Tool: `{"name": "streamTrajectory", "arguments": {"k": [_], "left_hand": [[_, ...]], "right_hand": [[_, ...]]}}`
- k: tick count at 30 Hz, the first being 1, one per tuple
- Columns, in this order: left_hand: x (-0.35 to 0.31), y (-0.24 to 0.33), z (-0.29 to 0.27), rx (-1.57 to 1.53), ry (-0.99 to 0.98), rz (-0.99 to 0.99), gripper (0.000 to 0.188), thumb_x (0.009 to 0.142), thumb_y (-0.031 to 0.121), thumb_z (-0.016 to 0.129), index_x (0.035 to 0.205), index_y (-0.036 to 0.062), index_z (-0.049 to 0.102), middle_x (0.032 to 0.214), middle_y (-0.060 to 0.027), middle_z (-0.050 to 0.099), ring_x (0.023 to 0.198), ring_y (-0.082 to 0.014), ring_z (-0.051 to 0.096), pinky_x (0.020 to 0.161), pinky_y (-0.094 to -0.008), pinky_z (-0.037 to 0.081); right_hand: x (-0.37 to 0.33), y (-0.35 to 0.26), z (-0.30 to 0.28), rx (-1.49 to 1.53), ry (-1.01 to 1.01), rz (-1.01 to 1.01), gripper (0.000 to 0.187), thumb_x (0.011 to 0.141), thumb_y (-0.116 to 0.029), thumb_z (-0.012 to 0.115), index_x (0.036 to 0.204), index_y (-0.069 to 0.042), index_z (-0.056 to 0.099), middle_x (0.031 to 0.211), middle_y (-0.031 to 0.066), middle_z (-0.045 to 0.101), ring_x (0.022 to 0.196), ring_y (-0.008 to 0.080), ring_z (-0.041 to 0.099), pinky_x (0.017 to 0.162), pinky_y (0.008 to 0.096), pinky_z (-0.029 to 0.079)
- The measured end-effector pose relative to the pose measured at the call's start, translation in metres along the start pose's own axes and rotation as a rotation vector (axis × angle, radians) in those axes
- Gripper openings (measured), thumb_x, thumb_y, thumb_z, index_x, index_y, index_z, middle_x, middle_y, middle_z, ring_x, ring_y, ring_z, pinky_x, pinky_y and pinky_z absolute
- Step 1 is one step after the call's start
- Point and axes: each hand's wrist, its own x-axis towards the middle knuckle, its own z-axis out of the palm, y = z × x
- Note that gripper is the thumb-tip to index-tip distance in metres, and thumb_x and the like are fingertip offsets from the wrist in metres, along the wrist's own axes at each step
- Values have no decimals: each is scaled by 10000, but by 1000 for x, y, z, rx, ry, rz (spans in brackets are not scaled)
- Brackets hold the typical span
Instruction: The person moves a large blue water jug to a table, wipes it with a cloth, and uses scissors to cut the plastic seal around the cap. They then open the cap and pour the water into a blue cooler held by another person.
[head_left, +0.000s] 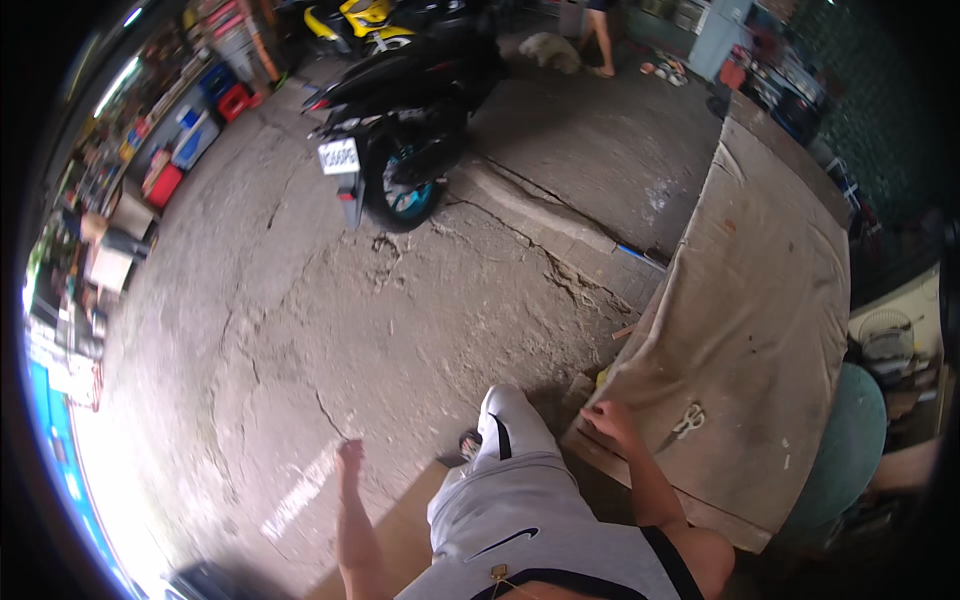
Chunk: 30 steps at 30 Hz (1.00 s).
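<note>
My left hand hangs low over the concrete floor, away from any object. It is small and blurred, so its fingers cannot be made out. Over the near left edge of a cloth-covered table is my right hand, fingers loosely bent and apart, with nothing seen in them. Whether it touches the brown cloth I cannot tell. A pale looped cord-like thing lies on the cloth, to the right of that hand.
A black scooter stands ahead, with a yellow motorcycle behind it. Beyond are a pale dog and a person's bare legs. A green round stool is beside the table. The concrete floor is cracked.
</note>
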Motion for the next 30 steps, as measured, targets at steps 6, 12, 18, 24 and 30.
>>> {"name": "streamTrajectory", "arguments": {"k": [6, 12, 18, 24, 30], "left_hand": [[174, 283, 99, 34, 5, 222, 239, 861, 142, 486, 1058, 82, 607, 893, -34, 641, 712, -107, 581, 564, -232, 428], [336, 302, 193, 313, -367, 125, 210, 825, 173, 636, 1011, 74, 638, 856, -50, 652, 699, -116, 607, 509, -265, 469], [348, 381, 302, 488, -451, -305, 337, 822, 349, 609, 1067, 118, 612, 853, -40, 630, 714, -152, 599, 568, -314, 466], [458, 436, 383, 413, -784, -288, 329, 825, 340, 581, 1019, 78, 622, 783, -27, 600, 667, -144, 570, 562, -340, 463], [660, 594, 535, 638, -694, -546, 288, 844, 398, 563, 924, 129, 633, 687, 27, 567, 500, -108, 490, 396, -264, 371]], "right_hand": [[75, -50, -18, 157, 184, 206, 437, 751, -438, 669, 740, -2, 636, 624, 161, 587, 547, 275, 556, 561, 356, 440], [267, -117, -67, 173, -36, 27, 437, 784, -436, 647, 956, -35, 633, 814, 118, 632, 746, 215, 604, 662, 322, 471], [410, -194, -184, 414, 101, 7, 434, 818, -388, 645, 1080, -45, 598, 863, 114, 635, 795, 197, 607, 725, 314, 481], [598, -209, -262, 558, 118, -65, 397, 826, -355, 654, 1075, -50, 601, 864, 66, 631, 795, 156, 583, 721, 294, 474], [793, -173, -334, 636, 115, 199, 363, 837, -368, 638, 1042, -68, 627, 864, 37, 623, 800, 132, 567, 717, 289, 469]]}}
